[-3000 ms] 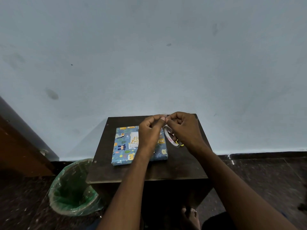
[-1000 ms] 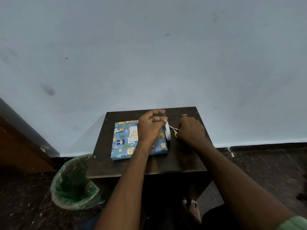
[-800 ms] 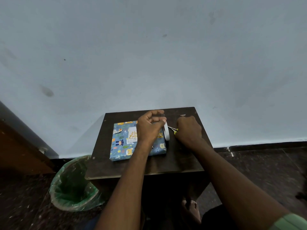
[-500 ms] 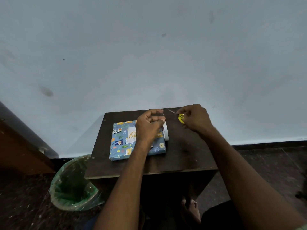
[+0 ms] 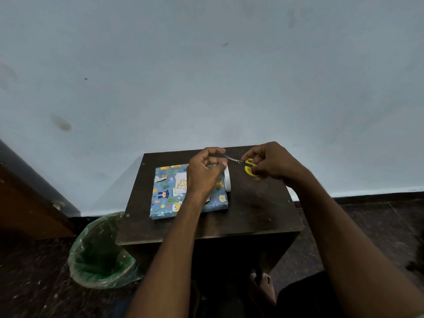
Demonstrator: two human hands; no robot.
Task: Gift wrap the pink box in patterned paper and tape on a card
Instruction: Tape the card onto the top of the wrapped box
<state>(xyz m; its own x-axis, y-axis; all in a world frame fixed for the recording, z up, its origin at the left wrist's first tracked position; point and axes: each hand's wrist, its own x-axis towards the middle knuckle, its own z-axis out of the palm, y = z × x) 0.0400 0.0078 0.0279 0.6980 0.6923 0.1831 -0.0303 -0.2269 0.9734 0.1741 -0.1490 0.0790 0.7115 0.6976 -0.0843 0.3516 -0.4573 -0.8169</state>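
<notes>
Table (image 5: 252, 216) dark, against pale wall (image 5: 206, 76); right hand (image 5: 273, 162) grips scissors (image 5: 247, 165); left hand (image 5: 204, 173) pinches tape (image 5: 227, 180).

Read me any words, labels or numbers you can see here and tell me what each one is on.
"H..." above "Birt...": gold script on the white card lying on the wrapped box; the left hand hides the rest.
A smaller line under that on the card: too small to read.
Tape roll: no print legible.
Yellow-handled scissors in the right hand: no marking visible.
</notes>
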